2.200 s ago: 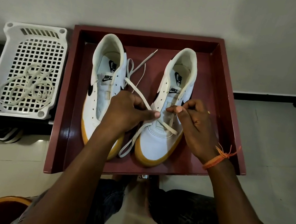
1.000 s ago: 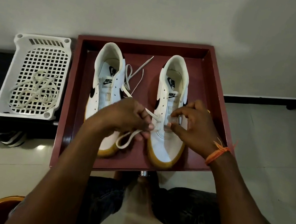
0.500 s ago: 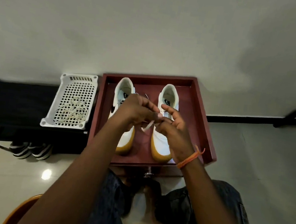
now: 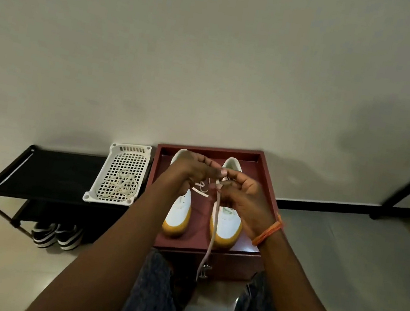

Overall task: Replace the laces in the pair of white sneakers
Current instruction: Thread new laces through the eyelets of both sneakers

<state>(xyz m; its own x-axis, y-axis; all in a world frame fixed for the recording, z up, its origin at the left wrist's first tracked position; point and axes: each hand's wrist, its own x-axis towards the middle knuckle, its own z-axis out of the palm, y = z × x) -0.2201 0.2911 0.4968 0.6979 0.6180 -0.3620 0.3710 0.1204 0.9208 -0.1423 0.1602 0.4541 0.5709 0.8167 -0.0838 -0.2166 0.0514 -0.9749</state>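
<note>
Two white sneakers with yellow soles stand side by side in a dark red tray (image 4: 270, 175): the left sneaker (image 4: 179, 215) and the right sneaker (image 4: 228, 225). Both hands are raised together above the shoes. My left hand (image 4: 190, 172) and my right hand (image 4: 243, 195) pinch a white lace (image 4: 212, 225) between fingertips. One length of the lace hangs down from my right hand past the tray's front edge. Another stretch (image 4: 201, 192) runs between the hands. The shoes' eyelets are hidden behind my hands.
A white perforated basket (image 4: 124, 154) holding a coiled lace (image 4: 119, 185) sits on a black rack (image 4: 57, 176) left of the tray. Striped shoes (image 4: 56, 237) lie under the rack. The tray tops a red cabinet (image 4: 230, 265). My knees are below.
My hands have lifted off the right sneaker and come together higher up, drawing the lace with them. The view has pulled back and tilted up, so the tray looks smaller.
</note>
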